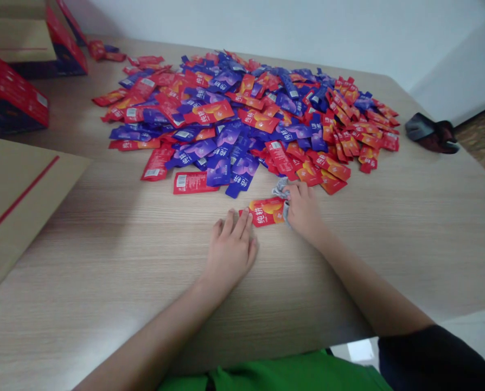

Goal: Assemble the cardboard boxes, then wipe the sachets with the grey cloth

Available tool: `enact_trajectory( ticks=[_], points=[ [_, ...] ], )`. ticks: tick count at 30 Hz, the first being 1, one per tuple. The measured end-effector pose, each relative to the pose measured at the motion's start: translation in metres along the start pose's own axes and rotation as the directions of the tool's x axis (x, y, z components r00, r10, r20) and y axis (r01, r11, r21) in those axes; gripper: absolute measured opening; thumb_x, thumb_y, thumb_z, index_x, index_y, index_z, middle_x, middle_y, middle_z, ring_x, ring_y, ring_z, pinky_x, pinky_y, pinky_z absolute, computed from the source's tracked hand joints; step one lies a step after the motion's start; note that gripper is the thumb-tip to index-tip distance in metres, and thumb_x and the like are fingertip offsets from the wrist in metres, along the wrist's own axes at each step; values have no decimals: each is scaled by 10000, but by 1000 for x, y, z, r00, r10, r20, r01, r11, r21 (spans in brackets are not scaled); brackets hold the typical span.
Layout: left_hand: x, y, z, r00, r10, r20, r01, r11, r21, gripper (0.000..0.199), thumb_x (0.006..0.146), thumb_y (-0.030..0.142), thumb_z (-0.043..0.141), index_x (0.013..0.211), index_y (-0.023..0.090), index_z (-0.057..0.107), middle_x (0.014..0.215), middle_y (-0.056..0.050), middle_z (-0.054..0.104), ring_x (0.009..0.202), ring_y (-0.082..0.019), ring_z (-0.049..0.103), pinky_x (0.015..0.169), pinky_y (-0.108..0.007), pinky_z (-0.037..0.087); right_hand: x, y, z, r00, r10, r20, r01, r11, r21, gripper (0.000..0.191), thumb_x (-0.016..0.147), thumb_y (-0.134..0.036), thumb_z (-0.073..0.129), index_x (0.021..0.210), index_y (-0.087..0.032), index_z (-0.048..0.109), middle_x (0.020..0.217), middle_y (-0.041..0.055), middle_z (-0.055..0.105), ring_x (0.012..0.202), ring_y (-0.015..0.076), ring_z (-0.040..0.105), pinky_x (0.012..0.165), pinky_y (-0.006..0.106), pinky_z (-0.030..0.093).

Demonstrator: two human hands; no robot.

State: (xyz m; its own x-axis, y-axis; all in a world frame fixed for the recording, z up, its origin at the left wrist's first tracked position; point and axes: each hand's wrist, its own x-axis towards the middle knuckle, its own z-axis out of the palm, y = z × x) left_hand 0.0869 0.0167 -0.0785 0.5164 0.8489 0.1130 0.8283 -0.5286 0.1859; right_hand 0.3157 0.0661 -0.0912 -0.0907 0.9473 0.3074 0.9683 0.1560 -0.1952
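L hand (230, 255) lay palm-down, digits slightly spread twd 1 o'clock, L forearm (161, 323) angled off to 8 o'clock, w/ R hand (305, 212) near, at its 2 o'clock, curled in a pinch, R forearm (360, 274) twd 4 o'clock.

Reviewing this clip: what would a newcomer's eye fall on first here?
Probably the broad heap of red and blue-purple sachets, spread over the far part of the table. Next, nearer the wearer, a single red-orange sachet lies flat, the left hand touching its left end and the right hand holding a grey cloth at its right end.
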Motion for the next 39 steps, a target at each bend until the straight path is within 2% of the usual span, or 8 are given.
enact_trajectory(
  ticks=[3, 7, 12, 18, 25, 28, 32, 39],
  points=[
    [0, -1, 0, 1000, 10, 2, -10, 1000, -20, 532, 958, 330, 392, 1432, 105, 481, 1520, -89, 447, 1399, -365, 380, 1077, -522, 365, 3, 2, -11, 997, 51, -65, -48, 998, 51, 306, 873, -68, 377, 1080, -151, 587, 1078, 161, 556, 1001, 308, 509, 864, 445, 420],
    [-1, -2, 1, 1000, 17, -3, -17, 999, -31, 527, 960, 346, 405, 1433, 129, 481, 1524, -86, 443, 1420, -365, 352, 1095, -529, 353, 15, -38, -17, 987, -9, -162, 32, 989, 142, 310, 918, -101, 362, 1125, -186, 577, 1147, 138, 540, 1067, 288, 491, 900, 436, 413],
    [1, -3, 2, 1000, -1, 17, 1, 1000, -1, 453, 965, 314, 398, 1324, 121, 594, 1451, -118, 533, 1419, -355, 366, 1108, -517, 352, 24, -79, 5, 965, -245, 95, 240, 969, 67, 290, 960, -194, 418, 1174, -213, 612, 1211, 113, 572, 1004, 275, 479, 849, 406, 391],
    [-6, 2, 1, 999, 37, 34, -37, 999, 18, 511, 949, 279, 414, 1443, 166, 480, 1525, -28, 436, 1417, -367, 363, 1117, -544, 363, -6, -47, -5, 991, -93, 100, 97, 995, -38, 314, 923, -151, 438, 1181, -173, 615, 1205, 145, 574, 985, 292, 476, 830, 416, 381],
    [-17, 15, 4, 998, 39, 49, -42, 997, 64, 510, 970, 333, 413, 1458, 189, 455, 1541, -25, 402, 1420, -355, 363, 1123, -569, 368, -25, -41, -24, 996, 49, -76, -36, 986, 164, 285, 940, -111, 374, 1097, -153, 608, 1137, 149, 574, 1026, 281, 495, 882, 426, 411],
    [-16, 16, 4, 998, 43, 56, -47, 997, 69, 473, 963, 333, 447, 1405, 185, 528, 1499, -70, 474, 1421, -361, 361, 1124, -574, 363, -21, -66, -20, 994, -58, -88, 74, 978, 194, 275, 960, -148, 393, 1126, -180, 610, 1186, 131, 570, 1043, 266, 492, 890, 404, 405],
    [-15, 16, 3, 997, 37, 64, -41, 997, 64, 422, 964, 321, 446, 1314, 162, 620, 1429, -107, 555, 1408, -361, 385, 1129, -568, 359, -19, -82, -8, 973, -211, 89, 206, 977, 64, 239, 967, -247, 466, 1145, -240, 626, 1211, 85, 597, 981, 268, 489, 823, 404, 376],
    [-15, 16, 3, 997, 34, 75, -38, 997, 62, 504, 974, 316, 388, 1452, 178, 465, 1531, -22, 415, 1417, -368, 362, 1119, -578, 370, -38, -24, -14, 997, 23, 78, -17, 997, -79, 314, 906, -121, 445, 1164, -177, 613, 1234, 148, 557, 1015, 297, 478, 848, 417, 379]
  ],
)
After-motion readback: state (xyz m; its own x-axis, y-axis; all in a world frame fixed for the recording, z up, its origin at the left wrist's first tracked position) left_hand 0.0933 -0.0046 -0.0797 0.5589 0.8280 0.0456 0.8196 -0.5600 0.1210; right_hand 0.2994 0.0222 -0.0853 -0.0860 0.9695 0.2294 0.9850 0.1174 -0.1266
